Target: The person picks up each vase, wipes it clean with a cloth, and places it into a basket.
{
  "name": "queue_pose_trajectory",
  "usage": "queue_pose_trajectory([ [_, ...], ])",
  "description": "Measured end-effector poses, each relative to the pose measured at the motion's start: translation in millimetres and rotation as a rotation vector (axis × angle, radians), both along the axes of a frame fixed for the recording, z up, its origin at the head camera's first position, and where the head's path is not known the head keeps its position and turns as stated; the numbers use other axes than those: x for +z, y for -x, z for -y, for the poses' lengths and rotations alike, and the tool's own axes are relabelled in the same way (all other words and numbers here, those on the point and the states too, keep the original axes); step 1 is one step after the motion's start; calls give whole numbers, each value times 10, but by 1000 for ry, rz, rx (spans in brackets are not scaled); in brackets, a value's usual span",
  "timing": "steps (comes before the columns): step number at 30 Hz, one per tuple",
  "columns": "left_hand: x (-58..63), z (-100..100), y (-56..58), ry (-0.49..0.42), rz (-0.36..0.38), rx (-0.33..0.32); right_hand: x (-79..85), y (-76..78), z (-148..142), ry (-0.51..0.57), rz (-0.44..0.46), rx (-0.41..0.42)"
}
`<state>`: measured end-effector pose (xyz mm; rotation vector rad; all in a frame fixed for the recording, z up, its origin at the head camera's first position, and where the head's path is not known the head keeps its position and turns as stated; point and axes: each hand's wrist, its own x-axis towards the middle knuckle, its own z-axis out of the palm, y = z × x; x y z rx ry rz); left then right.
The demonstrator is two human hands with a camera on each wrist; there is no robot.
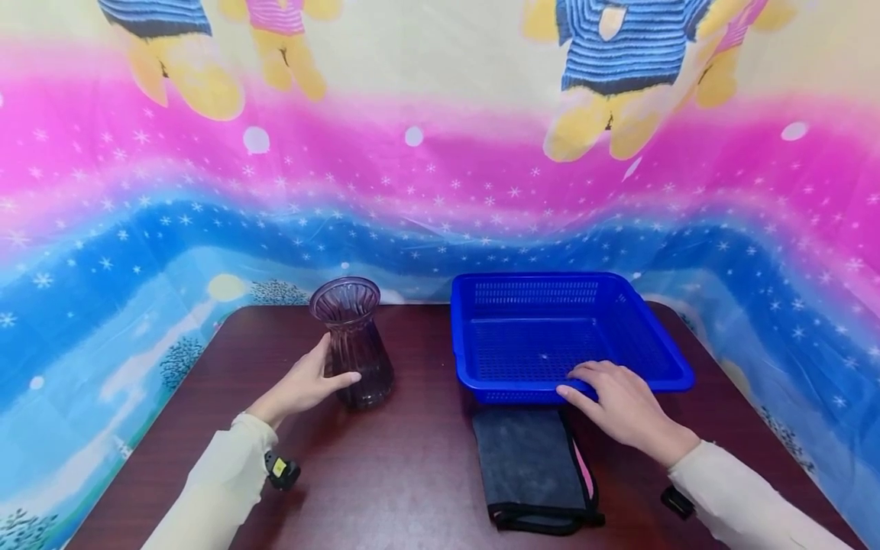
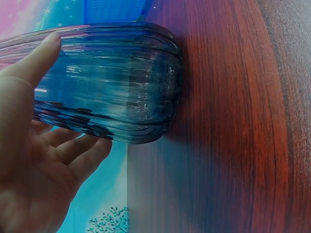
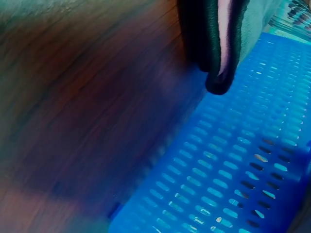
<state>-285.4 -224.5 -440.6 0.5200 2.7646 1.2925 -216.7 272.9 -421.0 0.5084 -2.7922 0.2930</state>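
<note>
A ribbed, purple-tinted glass vase (image 1: 362, 359) with a flared rim stands on the left side of the table. My left hand (image 1: 305, 382) grips its body, the thumb on the near side and the fingers round the far left. In the left wrist view, the left hand (image 2: 43, 141) curves about the glass vase (image 2: 112, 82), whose base is at the tabletop. On the right, my right hand (image 1: 622, 405) holds the front rim of a blue plastic basket (image 1: 509, 386). Perforated basket wall (image 3: 214, 179) fills much of the right wrist view.
A folded dark grey cloth (image 1: 525, 466) with black edging and a pink strip lies directly in front of the basket. The brown wooden table (image 1: 406, 473) has rounded far corners. A printed curtain (image 1: 426, 183) hangs behind it and along both sides.
</note>
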Motion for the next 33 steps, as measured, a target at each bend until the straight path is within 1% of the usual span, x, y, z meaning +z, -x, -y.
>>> queue_pose_trajectory([
  [5,3,2,-12,-7,3,6,-32,53,-24,-6,-20,-11],
  [10,-1,4,-17,-3,5,10,-78,121,-35,-27,-71,-14],
  [15,-8,-7,-17,-14,11,6,-125,151,-48,-55,-117,-17],
  [19,-17,10,-20,-16,20,10,-147,164,-46,-68,-129,-18],
  [22,-22,20,-21,-43,26,3,-150,173,-42,-73,-131,-18],
  [27,-53,1,-15,-73,-6,-2,-150,178,-45,-80,-143,-17],
  [29,-75,-17,-10,-67,-26,8,-154,178,-52,-79,-147,-18],
  [33,-108,-70,-1,-65,-43,32,-166,176,-63,-77,-151,-19],
])
